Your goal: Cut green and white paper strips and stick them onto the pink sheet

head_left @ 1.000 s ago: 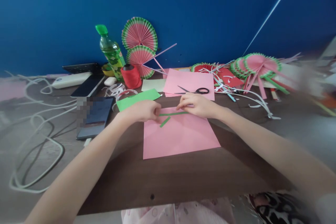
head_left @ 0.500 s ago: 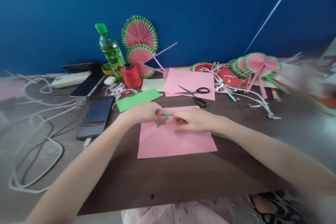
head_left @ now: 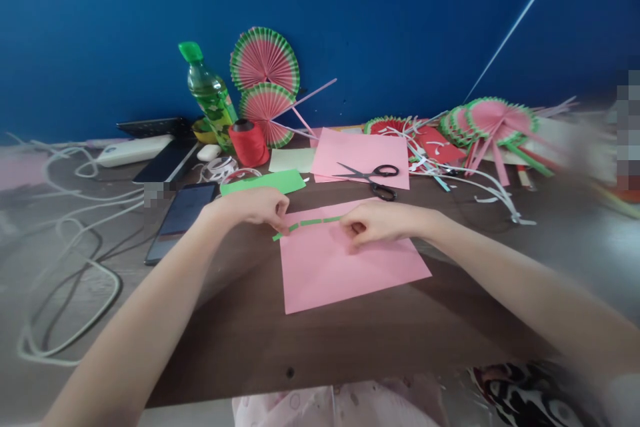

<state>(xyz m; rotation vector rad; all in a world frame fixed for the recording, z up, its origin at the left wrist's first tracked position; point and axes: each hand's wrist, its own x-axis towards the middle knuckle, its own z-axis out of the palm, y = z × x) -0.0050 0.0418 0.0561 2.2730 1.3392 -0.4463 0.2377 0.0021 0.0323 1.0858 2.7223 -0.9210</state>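
A narrow green paper strip [head_left: 311,222], broken up by pinkish gaps, runs along the upper edge of a pink sheet of paper [head_left: 340,263]. Its left end sticks out past the sheet's corner. My left hand [head_left: 263,205] pinches the strip near that end, thumb and finger pressed together. At the strip's other end, my right hand [head_left: 377,221] rests on the sheet with fingers curled in. The strip runs up to its fingertips, which partly hide it. Behind my left hand lies a green paper piece [head_left: 280,181].
Black-handled scissors [head_left: 367,177] lie on another pink sheet [head_left: 330,147] behind. A red thread spool [head_left: 250,147], green bottle [head_left: 210,93] and pleated paper fans [head_left: 265,60] stand at the back. A phone [head_left: 185,217] and white cables [head_left: 115,280] are left; more fans [head_left: 500,123] right.
My left hand has moved left with the strip, which now stretches out straighter between the hands. The pink sheet has turned and shifted right; my right hand moved slightly right.
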